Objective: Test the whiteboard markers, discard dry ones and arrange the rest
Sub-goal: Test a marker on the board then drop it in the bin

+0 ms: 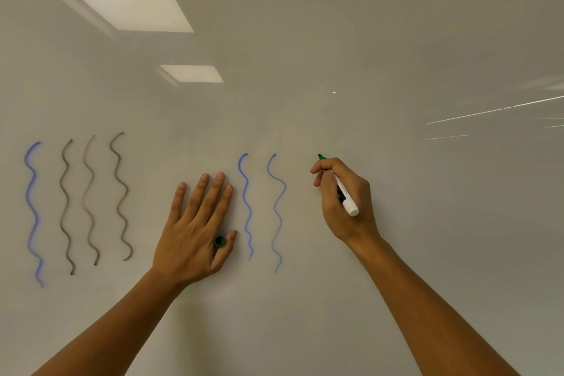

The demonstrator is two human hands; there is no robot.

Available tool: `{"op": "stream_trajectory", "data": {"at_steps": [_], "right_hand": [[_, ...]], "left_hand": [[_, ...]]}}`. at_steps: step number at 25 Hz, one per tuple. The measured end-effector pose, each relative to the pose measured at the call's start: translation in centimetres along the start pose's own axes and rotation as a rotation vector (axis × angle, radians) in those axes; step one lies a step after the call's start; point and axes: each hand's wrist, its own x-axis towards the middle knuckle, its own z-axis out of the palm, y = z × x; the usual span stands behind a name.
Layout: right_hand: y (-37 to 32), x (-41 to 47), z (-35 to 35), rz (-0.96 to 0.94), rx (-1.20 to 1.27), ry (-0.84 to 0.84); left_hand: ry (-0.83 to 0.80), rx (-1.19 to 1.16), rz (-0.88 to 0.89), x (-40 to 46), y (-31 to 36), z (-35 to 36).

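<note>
A whiteboard (305, 55) fills the head view. My right hand (341, 201) grips a white marker (346, 198) with a green tip, and the tip touches the board to the right of two blue wavy lines (262, 210). My left hand (195, 223) lies flat on the board with fingers spread, pinching the green cap (219, 241) between thumb and forefinger. Further left are three grey-black wavy lines (91, 198) and one more blue wavy line (33, 210).
Ceiling lights (122, 0) reflect in the glossy board at upper left. The board right of my right hand bears no marks. No other markers, tray or bin are in view.
</note>
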Motion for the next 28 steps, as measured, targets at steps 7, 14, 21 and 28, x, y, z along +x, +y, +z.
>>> {"op": "stream_trajectory", "data": {"at_steps": [7, 14, 21, 28], "right_hand": [[2.0, -2.4, -0.3, -0.101, -0.113, -0.055], [3.0, -6.0, 0.3, -0.143, -0.218, -0.103], [4.2, -10.1, 0.3, -0.088, -0.165, -0.080], [4.9, -14.0, 0.3, 0.086, -0.094, -0.125]], "left_hand": [[0.023, 0.003, -0.005, -0.1, 0.0, 0.0], [0.032, 0.003, -0.012, -0.2, 0.0, 0.2], [0.025, -0.006, -0.023, -0.3, 0.1, 0.2], [-0.013, -0.049, -0.077, -1.1, 0.9, 0.1]]}}
